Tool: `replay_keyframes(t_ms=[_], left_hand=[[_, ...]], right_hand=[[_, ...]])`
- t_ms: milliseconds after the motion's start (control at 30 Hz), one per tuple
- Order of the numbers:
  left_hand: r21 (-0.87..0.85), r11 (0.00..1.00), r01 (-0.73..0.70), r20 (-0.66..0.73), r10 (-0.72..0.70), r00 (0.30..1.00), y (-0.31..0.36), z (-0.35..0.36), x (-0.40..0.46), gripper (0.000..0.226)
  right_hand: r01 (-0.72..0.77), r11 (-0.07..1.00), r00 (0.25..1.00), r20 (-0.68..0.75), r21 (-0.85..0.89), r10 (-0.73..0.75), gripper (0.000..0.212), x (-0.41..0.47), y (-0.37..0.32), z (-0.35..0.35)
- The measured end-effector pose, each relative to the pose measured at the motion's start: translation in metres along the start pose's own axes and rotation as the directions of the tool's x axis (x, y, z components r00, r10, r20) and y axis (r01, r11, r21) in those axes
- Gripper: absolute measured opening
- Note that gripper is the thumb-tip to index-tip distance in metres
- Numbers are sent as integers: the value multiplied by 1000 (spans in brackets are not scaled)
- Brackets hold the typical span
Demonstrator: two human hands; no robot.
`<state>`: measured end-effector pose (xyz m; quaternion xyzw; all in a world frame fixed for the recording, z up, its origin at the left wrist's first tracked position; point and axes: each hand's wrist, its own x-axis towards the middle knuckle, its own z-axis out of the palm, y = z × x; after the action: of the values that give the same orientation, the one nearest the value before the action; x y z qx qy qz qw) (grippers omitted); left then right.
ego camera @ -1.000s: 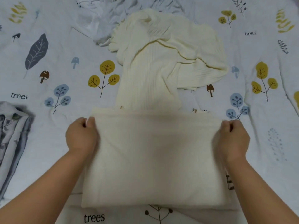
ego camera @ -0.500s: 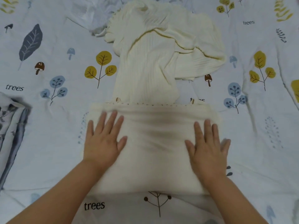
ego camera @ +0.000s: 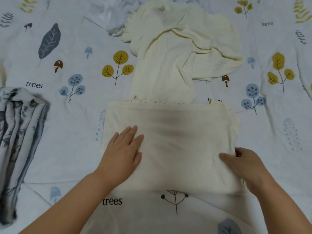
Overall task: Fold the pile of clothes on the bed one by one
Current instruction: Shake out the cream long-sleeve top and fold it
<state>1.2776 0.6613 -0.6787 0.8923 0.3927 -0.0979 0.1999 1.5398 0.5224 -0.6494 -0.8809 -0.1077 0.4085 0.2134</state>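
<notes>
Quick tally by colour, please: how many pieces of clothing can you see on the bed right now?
Cream: 2, the folded garment under both hands and the ribbed top behind it.
White: 1, the crumpled cloth at the far edge.
Grey-and-white print: 1, the folded piece at left.
Total: 4

Open printed sheet (ego camera: 76, 149) either side of the folded cream cloth (ego camera: 177, 141), but the ribbed cream garment (ego camera: 168, 56) crowds its far edge and the grey-patterned fold (ego camera: 18, 141) blocks the far left.
</notes>
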Motion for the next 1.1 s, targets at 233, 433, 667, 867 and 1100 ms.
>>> replay_keyframes(t_ms=[233,433,667,867,1100], left_hand=[[-601,786,145,3,-179,984,-3,-32,2,24],[-954,118,275,249,-193,949,-12,-65,11,36],[-952,-48,303,306,-180,935,-40,-65,12,44],[-780,559,282,66,-375,925,-43,-48,16,50],[-856,335,394,79,-668,740,-59,-32,27,26]], right_hand=[[294,955,955,-37,-42,-295,13,-52,-55,22],[530,842,846,-12,-103,-534,20,-109,-104,94],[618,781,750,362,-88,-553,41,-131,-112,167],[702,679,707,99,-214,-700,38,-123,-93,160],[467,584,864,203,-664,-460,77,-100,-44,175]])
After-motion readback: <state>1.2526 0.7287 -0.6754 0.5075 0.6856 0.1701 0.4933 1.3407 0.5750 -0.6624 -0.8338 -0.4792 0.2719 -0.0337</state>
